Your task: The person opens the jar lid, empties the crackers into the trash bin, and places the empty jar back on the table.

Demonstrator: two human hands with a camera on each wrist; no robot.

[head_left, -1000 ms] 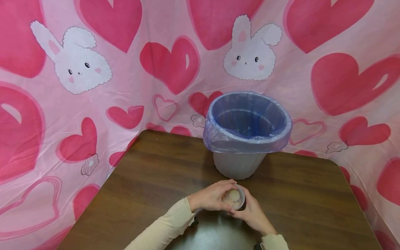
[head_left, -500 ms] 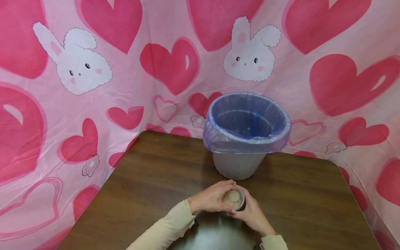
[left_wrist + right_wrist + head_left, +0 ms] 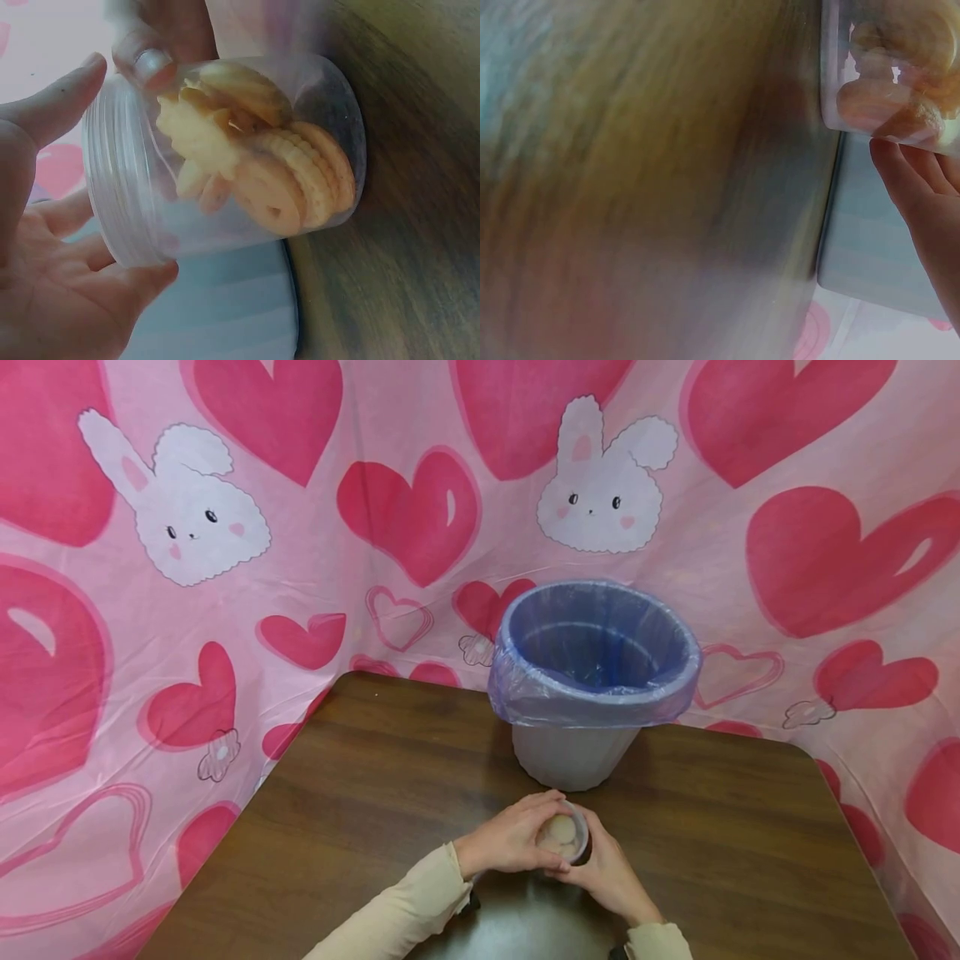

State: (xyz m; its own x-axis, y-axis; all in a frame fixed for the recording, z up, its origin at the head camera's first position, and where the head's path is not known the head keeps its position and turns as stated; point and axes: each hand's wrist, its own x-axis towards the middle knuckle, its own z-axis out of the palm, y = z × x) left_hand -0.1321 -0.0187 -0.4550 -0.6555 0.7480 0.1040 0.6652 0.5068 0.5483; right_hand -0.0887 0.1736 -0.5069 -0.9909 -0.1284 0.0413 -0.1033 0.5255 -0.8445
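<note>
A clear plastic jar (image 3: 564, 835) stands upright on the brown table, between both hands. Through its wall in the left wrist view show several cookies (image 3: 270, 191), some round and one with a scalloped edge. My left hand (image 3: 513, 837) curls its fingers and thumb around the ribbed lid (image 3: 120, 176) at the jar's top. From the other side my right hand (image 3: 611, 872) grips the jar, its fingers (image 3: 900, 176) against the clear wall in the right wrist view. Parts of the rim are hidden under the hands.
Just behind the jar stands a light grey trash can (image 3: 566, 756) lined with a bluish transparent bag (image 3: 525, 689). The wooden table (image 3: 360, 777) reaches back to a pink cloth (image 3: 300, 552) printed with hearts and rabbits.
Both hands stay around the jar in nearly the same pose. The left hand shifts very slightly to the right.
</note>
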